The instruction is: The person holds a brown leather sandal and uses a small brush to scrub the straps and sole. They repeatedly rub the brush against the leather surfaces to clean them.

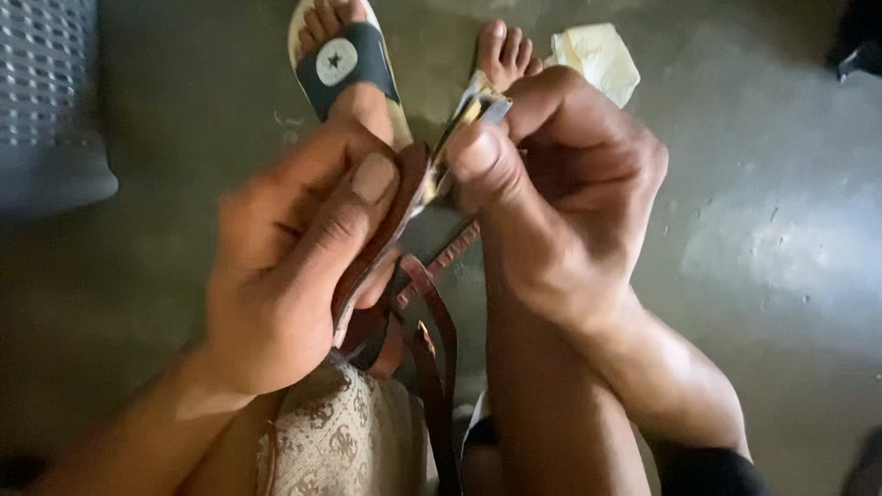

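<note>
I find both hands raised over the lap, meeting on a brown leather sandal [395, 230]. My left hand [285, 276] has its fingers closed round the sole, thumb pressed flat on the upper edge, so the sole stands on edge between the two hands. Its long axis runs from lower left, near the patterned cloth [340, 441] on the knee, up to the right toward the other hand. The straps [432, 340] hang loose below, clear of both hands. My right hand [570, 193] is curled tight, thumb and forefinger pinched on a small metal blade [478, 106] whose tip meets the top end of the sole. The right hand is therefore the nearer to the contact point. Below, on the concrete floor [781, 230], one foot wears a dark slide [344, 64]; a pale crumpled rag [597, 55] lies beside the bare foot.
</note>
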